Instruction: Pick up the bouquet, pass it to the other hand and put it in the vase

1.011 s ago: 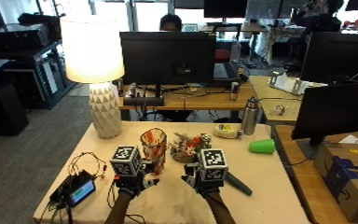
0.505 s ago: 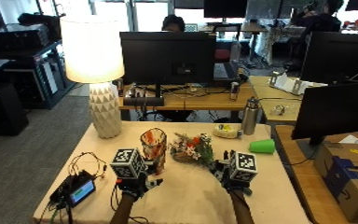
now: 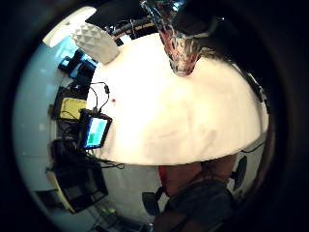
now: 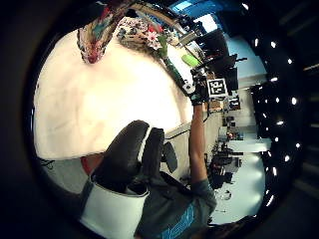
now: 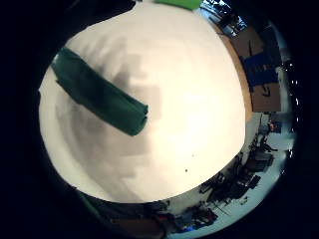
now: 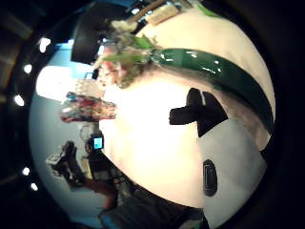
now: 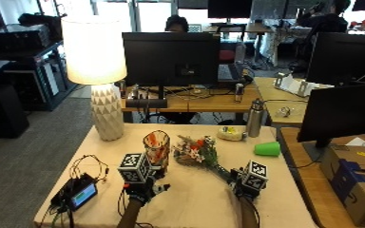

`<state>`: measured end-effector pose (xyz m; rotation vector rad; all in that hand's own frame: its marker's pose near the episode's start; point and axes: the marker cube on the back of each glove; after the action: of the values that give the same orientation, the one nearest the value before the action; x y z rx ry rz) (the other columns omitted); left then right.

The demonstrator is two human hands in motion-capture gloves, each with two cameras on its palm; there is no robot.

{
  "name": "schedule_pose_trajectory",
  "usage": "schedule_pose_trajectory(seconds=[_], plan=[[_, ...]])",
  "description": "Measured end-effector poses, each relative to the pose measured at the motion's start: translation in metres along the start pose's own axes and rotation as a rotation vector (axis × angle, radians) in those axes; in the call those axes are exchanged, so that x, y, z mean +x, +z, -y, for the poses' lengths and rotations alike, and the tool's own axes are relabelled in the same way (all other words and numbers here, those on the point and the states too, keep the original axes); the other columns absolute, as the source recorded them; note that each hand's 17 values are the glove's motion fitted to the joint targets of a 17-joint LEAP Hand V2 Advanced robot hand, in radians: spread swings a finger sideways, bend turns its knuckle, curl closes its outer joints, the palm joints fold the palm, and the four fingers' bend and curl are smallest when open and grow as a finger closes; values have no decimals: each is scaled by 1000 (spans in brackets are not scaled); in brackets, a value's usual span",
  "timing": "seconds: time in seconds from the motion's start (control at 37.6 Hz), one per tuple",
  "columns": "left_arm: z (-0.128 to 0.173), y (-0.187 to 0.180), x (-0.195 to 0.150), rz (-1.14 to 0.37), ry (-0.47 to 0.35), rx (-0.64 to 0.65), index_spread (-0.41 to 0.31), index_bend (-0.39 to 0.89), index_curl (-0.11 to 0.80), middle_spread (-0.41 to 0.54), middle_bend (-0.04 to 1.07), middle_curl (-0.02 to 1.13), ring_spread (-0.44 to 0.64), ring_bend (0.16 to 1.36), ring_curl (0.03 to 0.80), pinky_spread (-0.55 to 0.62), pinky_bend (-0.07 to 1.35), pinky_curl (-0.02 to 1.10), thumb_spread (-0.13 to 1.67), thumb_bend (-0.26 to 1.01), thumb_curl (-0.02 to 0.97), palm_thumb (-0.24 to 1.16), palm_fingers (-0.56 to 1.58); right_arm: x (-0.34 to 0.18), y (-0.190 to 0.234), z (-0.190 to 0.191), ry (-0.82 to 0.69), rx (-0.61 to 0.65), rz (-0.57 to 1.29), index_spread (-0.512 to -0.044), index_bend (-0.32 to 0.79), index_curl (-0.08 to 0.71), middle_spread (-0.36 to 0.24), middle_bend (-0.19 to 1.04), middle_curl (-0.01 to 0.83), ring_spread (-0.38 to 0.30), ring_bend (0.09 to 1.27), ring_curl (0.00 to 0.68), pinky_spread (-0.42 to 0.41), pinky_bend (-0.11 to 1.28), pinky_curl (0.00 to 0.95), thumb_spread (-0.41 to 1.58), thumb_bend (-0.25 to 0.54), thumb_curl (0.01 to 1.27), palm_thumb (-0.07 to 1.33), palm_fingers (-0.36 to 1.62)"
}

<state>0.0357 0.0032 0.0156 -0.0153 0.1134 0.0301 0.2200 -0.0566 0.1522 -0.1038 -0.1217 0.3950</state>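
A patterned, flared glass vase (image 7: 157, 145) stands on the pale smooth surface (image 7: 188, 199). The bouquet (image 7: 198, 153), its long stem wrapped in glossy green, lies beside it. The right hand (image 7: 248, 181) is over the stem end, its grip hidden. The left hand (image 7: 142, 186) is relaxed, holding nothing.

The bouquet (image 7: 196, 151) lies on its side on the tabletop (image 7: 188, 199), its red, white and green blooms just beside the vase (image 7: 157, 148) and its dark green wrapped stem (image 5: 99, 98) running away from the vase toward the person's right. The stem end lies flat on the white surface. The vase stands upright, a clear glass with red and orange mottling, wider at the mouth than at the base
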Motion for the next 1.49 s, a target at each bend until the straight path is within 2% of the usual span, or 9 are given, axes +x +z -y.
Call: schedule_pose_trajectory(seconds=[0.19,0.43,0.53,0.66,0.72,0.74,0.88,1.25,1.49], plan=[[2,7,-1,-5,-7,-23,-112,155,332,70,164,286,241,527,287,439,326,335,986,-27,289,174,345,12,23,13,61,-56,-29,-334,138,267,39,203,334,179,275,256,321,468,359,1108,44,410,825,249],[3,13,-3,-17,-13,-55,-112,156,335,72,167,288,242,531,289,437,330,339,988,-27,292,174,342,8,28,16,105,3,-110,-290,150,286,-43,317,378,35,414,296,271,382,324,1090,66,465,946,768],[5,16,-3,-23,-4,-55,-112,156,337,72,167,288,242,532,290,437,330,340,989,-27,293,174,341,6,28,20,98,28,-159,-281,105,281,-80,334,399,-54,497,339,184,398,339,1038,40,486,953,913],[6,18,-3,-28,-6,-65,-112,157,338,72,167,289,242,533,290,437,331,341,989,-27,294,174,340,0,24,22,83,83,-249,-270,81,272,-126,355,430,-150,593,398,-29,543,396,894,-8,523,959,1175],[5,17,-3,-29,-8,-67,-112,156,338,72,167,290,242,532,290,439,334,343,989,-27,294,174,340,-1,21,20,83,107,-285,-271,100,280,-138,390,451,-171,626,423,-95,582,416,822,-10,546,981,1256],[5,16,-3,-29,-9,-68,-112,157,339,72,168,290,242,533,290,437,331,342,989,-27,294,174,339,-2,20,19,82,118,-299,-268,96,280,-141,372,448,-178,617,425,-94,574,417,834,-20,543,970,1150],[9,12,-2,-39,1,-37,-112,155,339,72,171,292,242,531,290,440,334,344,989,-27,295,173,342,-1,16,22,70,187,-307,-273,133,299,-167,494,499,-203,734,475,-215,581,433,650,-22,596,999,1367],[34,-2,39,-270,142,45,-110,151,334,64,169,296,216,542,294,418,349,350,996,-23,296,186,375,-35,-49,-13,-23,305,264,-270,161,345,-181,633,562,-204,896,534,-287,639,462,472,-24,671,1029,1373],[91,-39,98,-702,239,27,-111,165,340,44,173,297,180,539,293,375,358,356,1014,-14,302,234,461,-81,-97,-46,-184,345,682,-270,177,381,-183,653,572,-202,929,538,-296,644,465,399,-33,699,1016,1358]])
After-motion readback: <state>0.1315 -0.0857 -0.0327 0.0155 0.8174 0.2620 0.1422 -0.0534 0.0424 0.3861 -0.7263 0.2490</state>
